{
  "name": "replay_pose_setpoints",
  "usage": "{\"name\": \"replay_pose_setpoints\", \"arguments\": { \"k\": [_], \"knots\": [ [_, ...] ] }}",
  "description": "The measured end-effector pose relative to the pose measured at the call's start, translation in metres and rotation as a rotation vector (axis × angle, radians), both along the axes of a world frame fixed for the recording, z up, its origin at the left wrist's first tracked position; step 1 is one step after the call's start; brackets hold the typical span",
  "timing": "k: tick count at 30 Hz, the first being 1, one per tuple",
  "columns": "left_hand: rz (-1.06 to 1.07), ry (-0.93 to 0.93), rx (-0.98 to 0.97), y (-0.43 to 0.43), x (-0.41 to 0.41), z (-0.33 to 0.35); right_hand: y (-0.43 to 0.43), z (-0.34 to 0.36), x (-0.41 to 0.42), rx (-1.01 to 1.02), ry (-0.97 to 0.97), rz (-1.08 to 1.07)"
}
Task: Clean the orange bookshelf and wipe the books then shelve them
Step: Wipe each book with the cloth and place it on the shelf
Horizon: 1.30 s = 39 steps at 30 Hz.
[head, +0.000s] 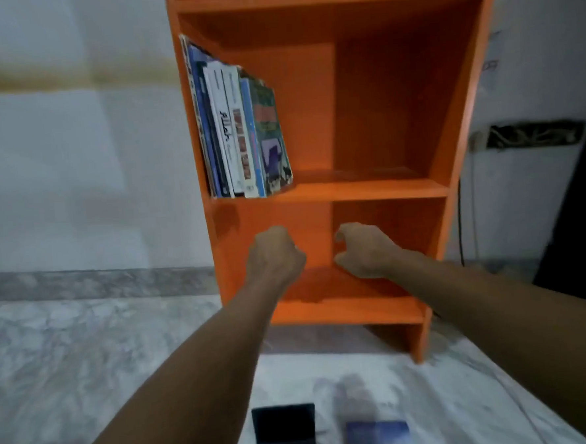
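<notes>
The orange bookshelf (351, 190) is standing against the wall, a row of books (241, 129) leaning at the left of its middle shelf. In front of the compartment below, the left hand (274, 253) is clenching on nothing and the right hand (365, 251) is curling loosely, empty. A blue book (378, 438) and a dark object (284, 431) are lying on the floor nearer the person, so I'd be picking one up first and minding that leaning row, which looks ready to slide.

Pale wall (74, 149) above grey skirting (96, 283), marbled floor (70, 355), black cable (460, 222) near a wall socket (478, 140).
</notes>
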State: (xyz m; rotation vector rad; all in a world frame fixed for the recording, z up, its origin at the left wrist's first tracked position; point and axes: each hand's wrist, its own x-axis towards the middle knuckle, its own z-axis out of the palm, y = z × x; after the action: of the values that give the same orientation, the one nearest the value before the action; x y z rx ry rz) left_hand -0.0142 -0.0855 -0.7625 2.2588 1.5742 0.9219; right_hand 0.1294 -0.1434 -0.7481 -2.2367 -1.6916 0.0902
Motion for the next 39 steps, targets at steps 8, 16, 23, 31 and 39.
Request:
{"name": "replay_pose_setpoints", "arguments": {
  "k": [8,16,23,31,39],
  "knots": [
    [-0.154,0.108,-0.215,-0.062,0.047,-0.047,-0.092,-0.059,0.042,-0.339,-0.196,0.006],
    [-0.178,0.221,-0.391,-0.080,0.063,-0.138,-0.096,-0.150,0.043,-0.497,-0.183,0.160],
    [-0.150,0.460,-0.522,-0.089,0.042,-0.243,-0.131,-0.286,0.025,-0.654,-0.057,0.278],
    [-0.059,0.482,-0.717,-0.111,0.052,-0.299,-0.141,-0.319,0.071,-0.546,0.320,0.003],
    [-0.060,0.426,-0.707,-0.126,0.062,-0.325,-0.139,-0.336,0.078,-0.399,0.659,-0.433]
  ]
}}
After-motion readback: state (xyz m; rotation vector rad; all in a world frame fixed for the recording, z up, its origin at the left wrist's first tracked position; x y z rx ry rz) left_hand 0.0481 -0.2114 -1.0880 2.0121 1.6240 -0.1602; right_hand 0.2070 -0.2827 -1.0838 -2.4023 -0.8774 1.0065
